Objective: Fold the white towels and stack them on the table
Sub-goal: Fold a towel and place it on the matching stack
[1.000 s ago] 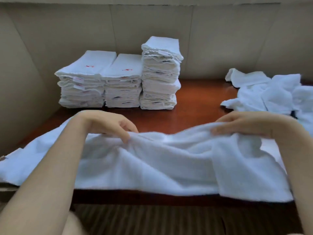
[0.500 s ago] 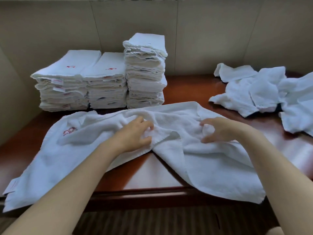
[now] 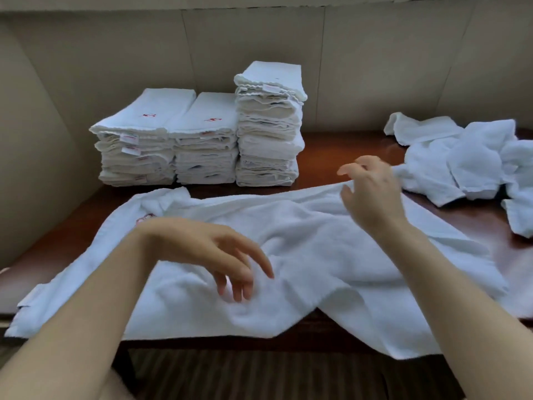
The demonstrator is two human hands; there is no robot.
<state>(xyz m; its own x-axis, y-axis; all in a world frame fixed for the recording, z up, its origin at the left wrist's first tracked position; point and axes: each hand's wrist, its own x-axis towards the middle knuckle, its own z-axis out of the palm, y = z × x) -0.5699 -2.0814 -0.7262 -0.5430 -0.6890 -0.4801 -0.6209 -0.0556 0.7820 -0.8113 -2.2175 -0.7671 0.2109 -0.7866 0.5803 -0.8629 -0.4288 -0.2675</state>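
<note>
Towel (image 3: 302, 241) lies spread and rumpled across the near edge of the table (image 3: 331, 166), partly overhanging. Left hand (image 3: 207, 249) hovers above it, fingers loose, gripping nothing; right hand (image 3: 372, 192) likewise relaxed (slightly blurred). Three folded stacks (image 3: 202, 140) stand behind; unfolded towels (image 3: 467, 163) lie heaped right.

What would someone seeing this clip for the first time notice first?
Most likely the big white towel spread rumpled across the front of the wooden table, with the left hand and right hand hovering over it, fingers loose, neither holding anything. Next, three stacks of folded towels at the back left by the wall, the right one tallest. A heap of unfolded towels lies at the right.
</note>
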